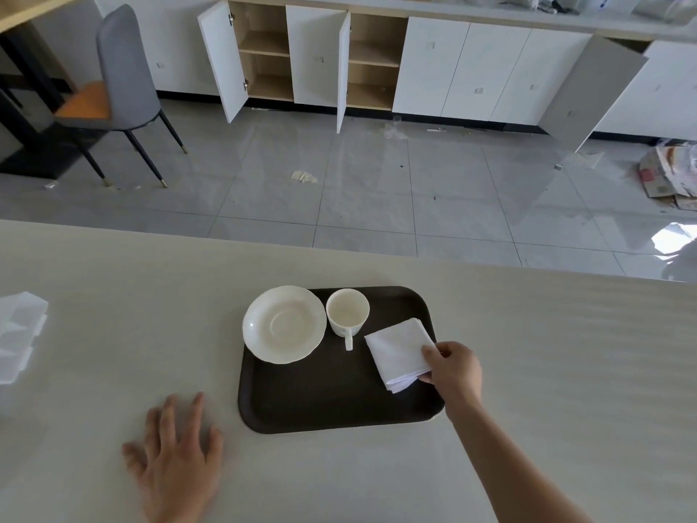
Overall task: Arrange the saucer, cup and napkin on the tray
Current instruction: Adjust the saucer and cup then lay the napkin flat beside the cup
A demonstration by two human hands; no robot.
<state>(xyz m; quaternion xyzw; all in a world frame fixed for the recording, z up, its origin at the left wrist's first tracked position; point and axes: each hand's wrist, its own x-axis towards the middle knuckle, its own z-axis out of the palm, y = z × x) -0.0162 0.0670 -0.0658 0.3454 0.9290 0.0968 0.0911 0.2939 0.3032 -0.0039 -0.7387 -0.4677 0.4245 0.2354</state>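
A dark brown tray (332, 405) lies on the pale table. On its far left part sits a white saucer (283, 324), overhanging the tray's left rim. A white cup (347, 312) stands upright beside the saucer, its handle pointing toward me. A folded white napkin (398, 352) lies on the tray's right side. My right hand (454, 368) pinches the napkin's near right corner between thumb and fingers. My left hand (177, 462) rests flat on the table, fingers spread, to the left of the tray, holding nothing.
A stack of white napkins (20, 334) lies at the table's left edge. Beyond the table's far edge are a tiled floor, a grey chair (120, 81) and white cabinets (452, 66) with several doors hanging open.
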